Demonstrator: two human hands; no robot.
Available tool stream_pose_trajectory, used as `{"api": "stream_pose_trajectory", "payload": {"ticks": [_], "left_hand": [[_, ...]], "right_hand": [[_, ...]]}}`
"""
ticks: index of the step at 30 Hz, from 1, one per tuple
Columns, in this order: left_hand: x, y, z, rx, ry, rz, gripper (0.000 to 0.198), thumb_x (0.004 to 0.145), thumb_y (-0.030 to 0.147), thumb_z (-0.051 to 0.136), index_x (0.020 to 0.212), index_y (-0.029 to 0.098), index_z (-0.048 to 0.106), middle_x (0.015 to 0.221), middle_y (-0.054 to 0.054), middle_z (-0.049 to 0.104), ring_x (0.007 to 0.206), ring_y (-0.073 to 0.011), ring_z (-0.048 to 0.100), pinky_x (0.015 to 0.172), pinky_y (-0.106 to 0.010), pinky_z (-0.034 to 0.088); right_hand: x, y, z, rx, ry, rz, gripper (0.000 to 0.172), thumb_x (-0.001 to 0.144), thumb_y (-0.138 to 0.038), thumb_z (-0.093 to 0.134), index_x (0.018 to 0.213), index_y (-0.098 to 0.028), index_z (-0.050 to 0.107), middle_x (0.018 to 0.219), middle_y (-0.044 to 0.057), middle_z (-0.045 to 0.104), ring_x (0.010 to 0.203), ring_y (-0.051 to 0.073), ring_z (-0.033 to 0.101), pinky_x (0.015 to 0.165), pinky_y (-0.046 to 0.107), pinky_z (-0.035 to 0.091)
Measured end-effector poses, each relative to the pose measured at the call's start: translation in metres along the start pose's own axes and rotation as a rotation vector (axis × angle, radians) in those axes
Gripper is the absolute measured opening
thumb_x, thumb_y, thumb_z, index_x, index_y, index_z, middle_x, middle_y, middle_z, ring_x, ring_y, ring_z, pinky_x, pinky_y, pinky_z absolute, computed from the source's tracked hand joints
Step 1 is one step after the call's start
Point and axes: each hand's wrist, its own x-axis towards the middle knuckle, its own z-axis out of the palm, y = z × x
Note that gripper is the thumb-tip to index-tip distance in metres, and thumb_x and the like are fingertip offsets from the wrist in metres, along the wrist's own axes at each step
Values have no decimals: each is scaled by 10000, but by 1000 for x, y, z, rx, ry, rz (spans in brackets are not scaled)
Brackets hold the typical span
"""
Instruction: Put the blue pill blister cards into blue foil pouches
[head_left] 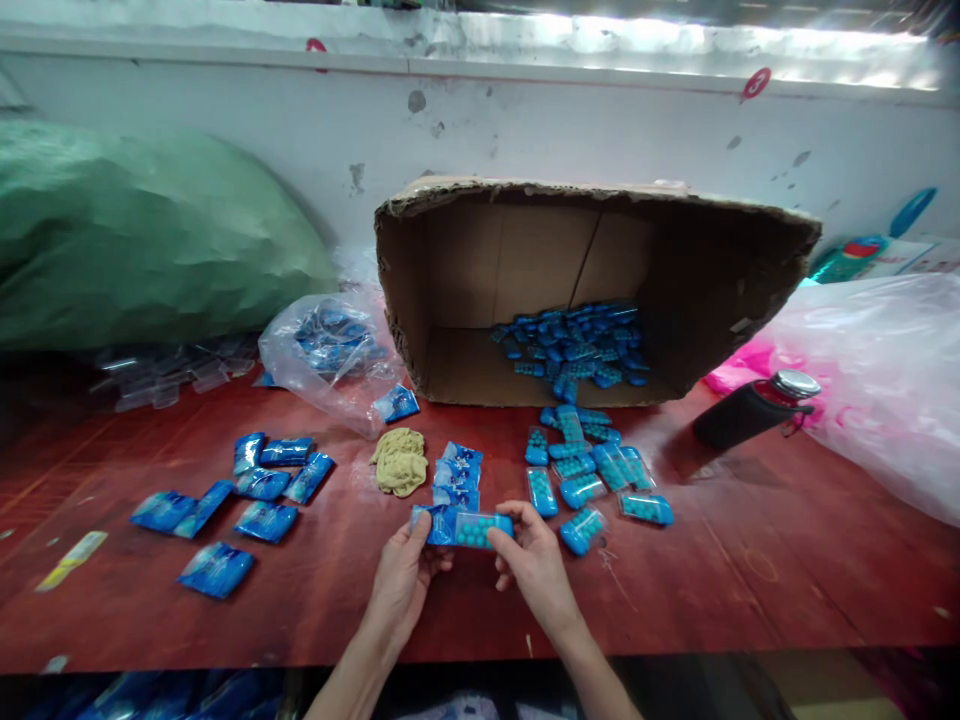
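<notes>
My left hand (406, 566) pinches a blue printed sachet (441, 525) by its left side. Between thumb and fingers, my right hand (534, 560) grips a clear case of blue beads (472, 531) with a blue end. The case's left end meets the sachet's right edge; whether it is inside cannot be made out. Just beyond, a short stack of blue sachets (457, 470) lies on the red table (322, 620). Several bead cases (581, 490) are scattered right of my right hand. Filled-looking blue packets (262, 485) lie to the left.
A cardboard box (465, 365) on its side holds a pile of bead cases (585, 340). A crumpled yellowish cloth (400, 462), a clear bag of blue sachets (330, 345) and a black bottle (750, 408) stand around. A green sack (150, 240) fills the back left.
</notes>
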Motion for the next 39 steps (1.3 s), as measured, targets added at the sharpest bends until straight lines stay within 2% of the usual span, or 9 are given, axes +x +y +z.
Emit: {"api": "stream_pose_trajectory", "payload": {"ticks": [7,15,22,26,29,34,39], "left_hand": [[1,3,-1,8,-5,8,303,603,400,673,576,132,533,457,13,539,434,-99,506,424,-219,414],[3,5,-2,25,-14,4,302,624,402,656,586,130,531,456,9,541,436,-97,508,422,-210,416],[1,6,-1,-17,-4,8,280,649,386,643,600,137,524,452,20,535,435,-86,498,422,-198,422],[1,6,-1,4,-17,1,285,657,393,632,611,131,531,457,13,544,441,-92,510,421,-201,434],[0,5,-2,4,32,7,280,651,392,639,631,133,533,461,13,555,440,-94,518,420,-202,448],[-2,5,0,-6,79,-32,283,616,378,673,649,133,535,446,18,554,444,-100,533,430,-205,471],[-4,5,4,-8,63,-24,284,624,381,666,645,132,531,454,20,556,444,-94,528,440,-206,478]], "right_hand": [[0,1,1,0,26,0,297,676,-331,604,914,-189,496,582,-62,472,408,72,447,281,157,405],[-9,-1,3,-187,112,-152,230,714,-307,586,913,-206,532,728,-1,528,517,109,505,365,188,456],[-11,-2,8,-98,74,-29,207,718,-322,573,866,-212,480,547,-71,449,408,86,450,308,171,415],[-11,-2,8,-129,96,-40,213,723,-315,567,881,-208,472,558,-69,452,415,88,457,321,177,429],[-13,-1,7,-193,103,-101,210,732,-304,566,899,-200,493,629,-39,491,460,98,484,347,184,442],[-17,3,6,-334,139,-324,153,762,-263,552,896,-195,528,792,19,538,591,118,518,463,202,471],[-18,4,8,-342,124,-349,140,755,-252,562,879,-196,531,785,17,541,586,120,518,468,208,460]]}}
